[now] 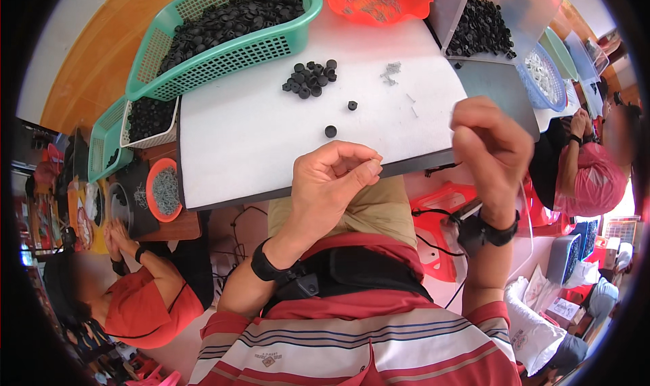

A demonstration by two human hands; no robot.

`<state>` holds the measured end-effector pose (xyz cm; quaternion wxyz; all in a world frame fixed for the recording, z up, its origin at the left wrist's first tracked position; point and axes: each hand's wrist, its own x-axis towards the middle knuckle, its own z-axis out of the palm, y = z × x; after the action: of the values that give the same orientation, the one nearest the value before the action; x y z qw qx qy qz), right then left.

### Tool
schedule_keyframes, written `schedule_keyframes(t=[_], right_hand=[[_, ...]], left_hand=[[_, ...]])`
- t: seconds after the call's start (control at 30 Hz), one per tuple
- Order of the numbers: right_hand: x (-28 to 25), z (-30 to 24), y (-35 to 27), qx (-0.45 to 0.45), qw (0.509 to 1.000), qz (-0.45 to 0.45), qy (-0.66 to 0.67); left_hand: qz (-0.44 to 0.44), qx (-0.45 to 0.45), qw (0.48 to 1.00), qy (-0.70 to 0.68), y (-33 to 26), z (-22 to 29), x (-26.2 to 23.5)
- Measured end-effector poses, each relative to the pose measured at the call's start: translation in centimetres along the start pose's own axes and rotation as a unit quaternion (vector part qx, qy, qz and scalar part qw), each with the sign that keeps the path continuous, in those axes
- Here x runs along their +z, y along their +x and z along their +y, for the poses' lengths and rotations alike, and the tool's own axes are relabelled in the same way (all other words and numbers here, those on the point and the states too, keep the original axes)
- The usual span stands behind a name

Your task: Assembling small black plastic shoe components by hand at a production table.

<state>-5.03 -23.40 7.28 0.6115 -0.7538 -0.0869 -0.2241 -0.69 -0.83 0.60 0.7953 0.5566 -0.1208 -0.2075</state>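
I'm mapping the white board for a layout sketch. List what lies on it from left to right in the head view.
Small pile of black rings → single black ring → another single black ring → little cluster of metal pins → two loose pins.

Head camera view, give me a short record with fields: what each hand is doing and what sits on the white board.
left hand: fingers pinched together at the board's near edge; whatever they hold is too small to tell
right hand: curled shut, raised over the board's right corner
white board: a cluster of small black round parts, two loose black parts nearer the hands, a few tiny metal pins
green basket: full of black parts, far left
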Motion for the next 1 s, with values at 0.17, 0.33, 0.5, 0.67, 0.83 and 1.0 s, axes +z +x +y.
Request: schedule_keyframes(t=[0.17,0.33,0.5,0.67,0.83,1.0], right_hand=[[-1.3,-5.0,1.5,-0.178,0.957,-0.141,0.184],[-11.3,-9.8,2.7,-0.065,0.921,-0.311,0.225],[-19.4,-9.7,-0.3,-0.042,0.907,-0.296,0.296],[-12.5,-11.4,-1.0,-0.054,0.885,-0.306,0.347],[-1.4,-13.7,-0.1,-0.066,0.866,-0.303,0.392],[-0.7,-16.3,-1.4,0.003,0.855,-0.301,0.423]], left_hand=[[0.010,0.006,1.000,0.008,-0.2,0.0,-0.2],[0.022,-0.033,0.998,0.050,-0.5,0.1,0.0],[0.020,-0.027,0.999,0.030,-1.1,1.0,0.5],[0.006,0.005,1.000,-0.006,-0.8,0.4,0.3],[-0.009,0.001,1.000,-0.010,-1.1,-0.1,0.4],[-0.016,0.001,1.000,0.010,-1.5,0.3,0.9]])
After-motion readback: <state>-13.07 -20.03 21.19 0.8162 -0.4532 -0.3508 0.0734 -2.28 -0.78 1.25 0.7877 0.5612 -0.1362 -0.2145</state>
